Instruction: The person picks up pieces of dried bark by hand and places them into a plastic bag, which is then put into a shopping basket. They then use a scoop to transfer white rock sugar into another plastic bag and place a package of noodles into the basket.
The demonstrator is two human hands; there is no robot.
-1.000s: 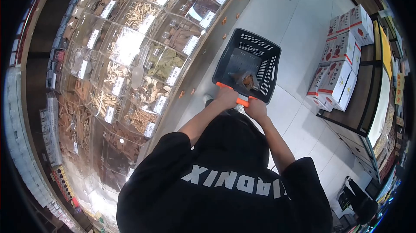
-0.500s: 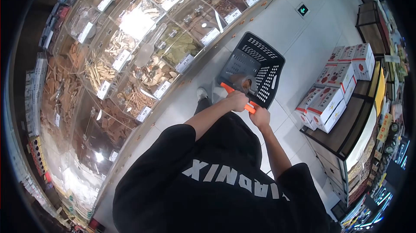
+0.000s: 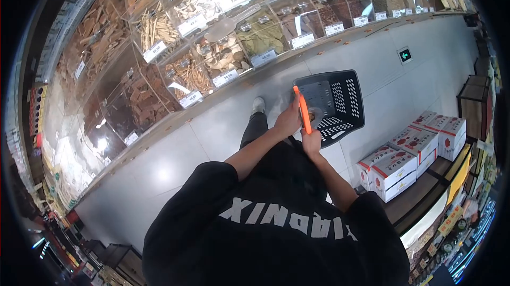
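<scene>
Both of my hands are closed on the orange handle (image 3: 304, 110) of a dark grey basket. My left hand (image 3: 287, 122) grips toward its upper end, and my right hand (image 3: 312, 141) is at its lower end. Beyond the handle is the perforated basket (image 3: 351, 97), tilted in view. A clear, rounded container with something brown inside (image 3: 314, 118) shows in the basket, partly hidden by the handle.
Clear bins of dried goods (image 3: 223, 52) with price tags line the upper and left side. White boxes with red print (image 3: 394, 171) are stacked on a dark shelf at right. A green arrow sign (image 3: 405, 55) lies on the tiled floor (image 3: 380, 73).
The view has turned, so the bins and boxes appear shifted. The basket and its handle now look rotated, with the handle nearly upright in view. Both hands still grip it.
</scene>
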